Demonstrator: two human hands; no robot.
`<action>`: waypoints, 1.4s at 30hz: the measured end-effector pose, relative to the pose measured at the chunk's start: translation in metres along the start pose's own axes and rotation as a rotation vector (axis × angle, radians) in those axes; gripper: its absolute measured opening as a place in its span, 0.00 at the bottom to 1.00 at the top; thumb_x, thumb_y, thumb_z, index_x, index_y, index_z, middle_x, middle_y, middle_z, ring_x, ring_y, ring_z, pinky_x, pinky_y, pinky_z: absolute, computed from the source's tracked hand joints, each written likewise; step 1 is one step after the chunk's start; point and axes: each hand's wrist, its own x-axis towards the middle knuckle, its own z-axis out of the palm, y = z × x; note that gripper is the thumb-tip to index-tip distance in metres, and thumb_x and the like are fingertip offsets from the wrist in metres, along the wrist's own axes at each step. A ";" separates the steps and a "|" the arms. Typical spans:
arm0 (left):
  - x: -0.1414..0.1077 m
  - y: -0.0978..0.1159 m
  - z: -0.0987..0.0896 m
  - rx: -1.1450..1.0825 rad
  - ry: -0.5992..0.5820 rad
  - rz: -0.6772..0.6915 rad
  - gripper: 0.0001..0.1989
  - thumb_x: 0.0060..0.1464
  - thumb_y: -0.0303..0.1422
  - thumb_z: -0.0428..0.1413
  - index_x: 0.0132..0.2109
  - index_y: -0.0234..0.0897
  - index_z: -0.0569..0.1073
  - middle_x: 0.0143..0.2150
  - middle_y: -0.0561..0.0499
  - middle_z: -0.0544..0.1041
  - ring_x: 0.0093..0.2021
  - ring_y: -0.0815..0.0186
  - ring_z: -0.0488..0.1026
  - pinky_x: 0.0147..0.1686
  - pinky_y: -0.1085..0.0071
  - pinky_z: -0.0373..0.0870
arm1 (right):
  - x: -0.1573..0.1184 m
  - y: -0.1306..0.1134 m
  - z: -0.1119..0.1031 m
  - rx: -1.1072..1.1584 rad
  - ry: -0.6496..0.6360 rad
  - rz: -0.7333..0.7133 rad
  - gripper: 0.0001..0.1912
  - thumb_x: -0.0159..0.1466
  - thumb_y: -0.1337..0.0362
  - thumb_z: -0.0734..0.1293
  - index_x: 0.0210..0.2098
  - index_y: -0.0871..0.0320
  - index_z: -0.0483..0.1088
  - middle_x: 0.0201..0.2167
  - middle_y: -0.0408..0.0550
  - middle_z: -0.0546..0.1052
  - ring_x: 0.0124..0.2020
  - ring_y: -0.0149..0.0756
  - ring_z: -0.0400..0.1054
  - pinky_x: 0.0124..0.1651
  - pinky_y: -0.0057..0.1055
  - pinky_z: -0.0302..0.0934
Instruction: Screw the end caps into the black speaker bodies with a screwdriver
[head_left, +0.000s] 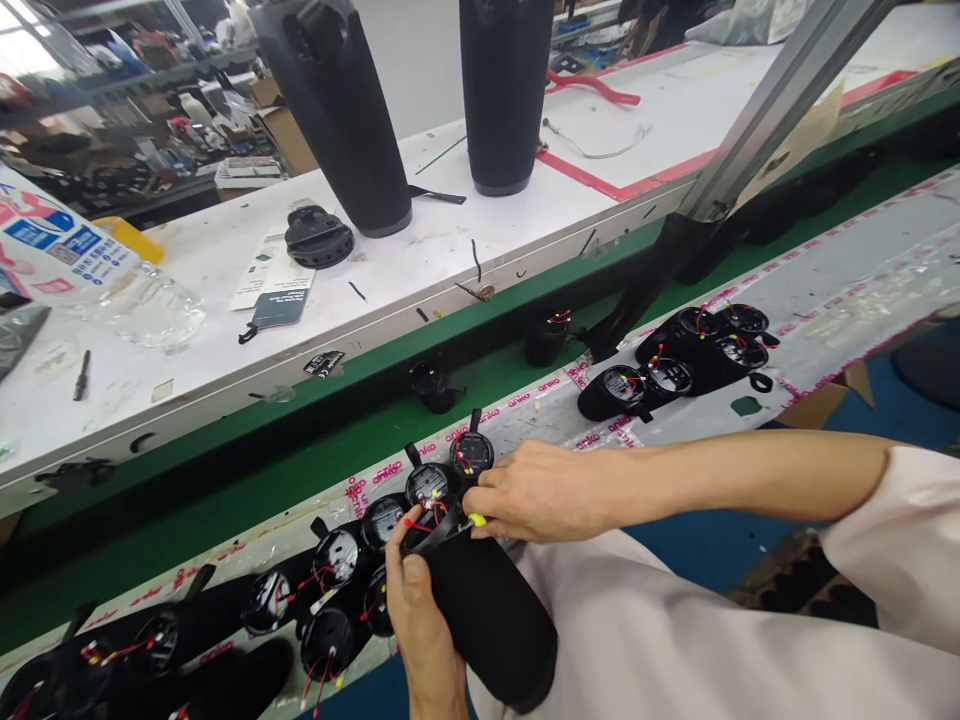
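My left hand [427,620] is wrapped around a black fabric-covered cylindrical speaker body [491,620], tilted with its open end away from me. Red wires [429,522] with small plugs stick out of that open end, beside a dark strap. At the rim, my right hand [536,495] is closed in a pinch, with a small yellow piece [478,520] showing between thumb and fingers. Whether this is a plug or part of a tool I cannot tell. Right behind my fingers stand more open speaker bodies [471,455] with wires and straps.
Several speaker bodies crowd the near ledge at left, and another group [667,375] stands at right. Beyond the green channel [495,350], a white bench [420,270] carries two tall speakers [506,100], a black cap [319,238] and a plastic bottle [146,300]. A metal post [780,110] rises at right.
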 end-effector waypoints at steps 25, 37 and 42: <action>-0.013 0.032 -0.004 0.111 0.051 0.010 0.34 0.49 0.48 0.73 0.61 0.43 0.78 0.61 0.42 0.80 0.61 0.43 0.77 0.65 0.45 0.68 | -0.014 0.004 -0.004 -0.378 0.220 -0.157 0.09 0.79 0.70 0.58 0.48 0.57 0.69 0.31 0.45 0.73 0.29 0.39 0.67 0.26 0.37 0.43; -0.019 0.044 0.005 0.157 0.095 0.054 0.32 0.50 0.47 0.71 0.60 0.41 0.78 0.59 0.43 0.81 0.60 0.44 0.76 0.64 0.47 0.66 | -0.017 0.006 0.001 -0.491 0.384 -0.187 0.09 0.77 0.72 0.58 0.48 0.57 0.69 0.28 0.43 0.72 0.26 0.38 0.65 0.26 0.37 0.47; -0.021 0.050 0.005 0.229 0.101 0.086 0.32 0.51 0.48 0.70 0.59 0.41 0.78 0.58 0.43 0.82 0.59 0.44 0.78 0.61 0.50 0.69 | -0.018 0.006 -0.003 -0.481 0.338 -0.200 0.08 0.77 0.72 0.59 0.48 0.57 0.68 0.29 0.43 0.72 0.26 0.38 0.67 0.26 0.37 0.48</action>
